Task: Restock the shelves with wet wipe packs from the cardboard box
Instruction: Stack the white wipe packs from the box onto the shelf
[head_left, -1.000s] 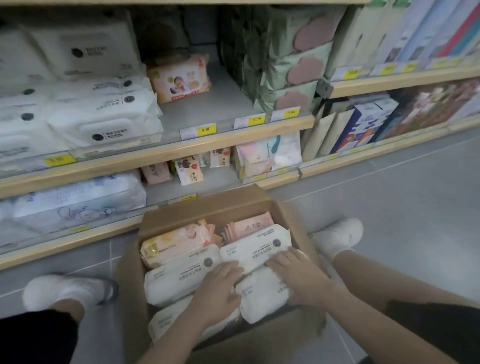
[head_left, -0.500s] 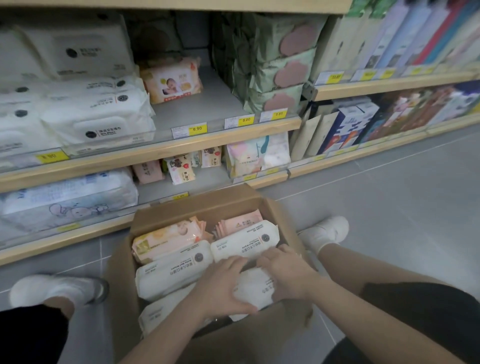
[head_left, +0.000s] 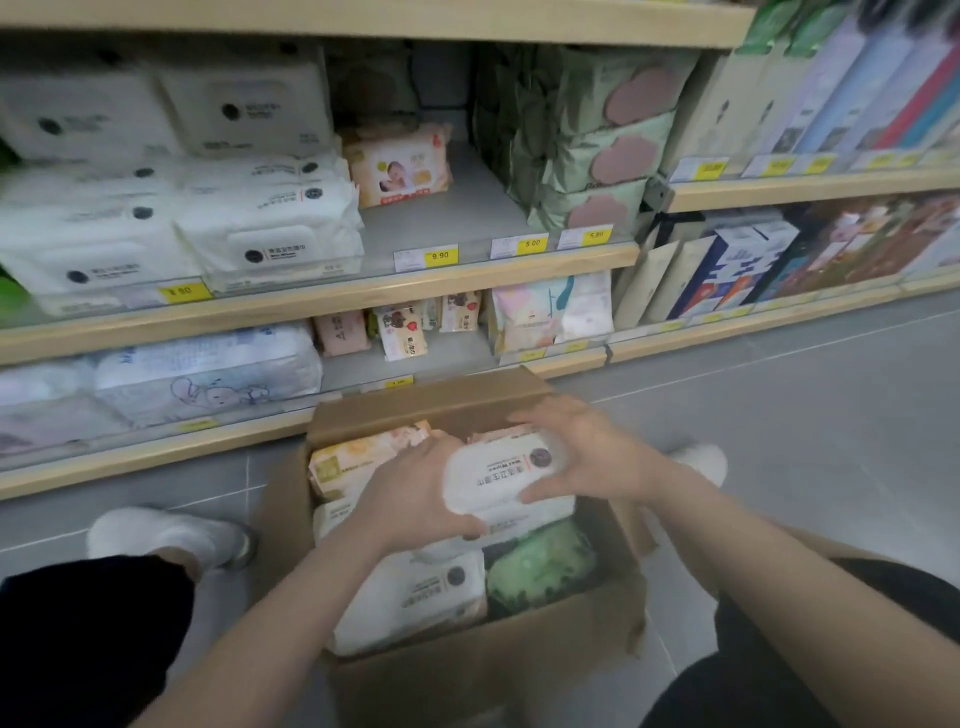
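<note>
We find both hands on one white rectangular soft-plastic wet wipe pack, held above the open brown cardboard box on the grey floor. The left hand grips its left end, fingers curled beneath; the right hand clasps its right end — thumb on the near edge. In the box we note another white pack, a green pack and a yellow-orange pack. The wooden-edged shelf beyond carries matching white packs
</note>
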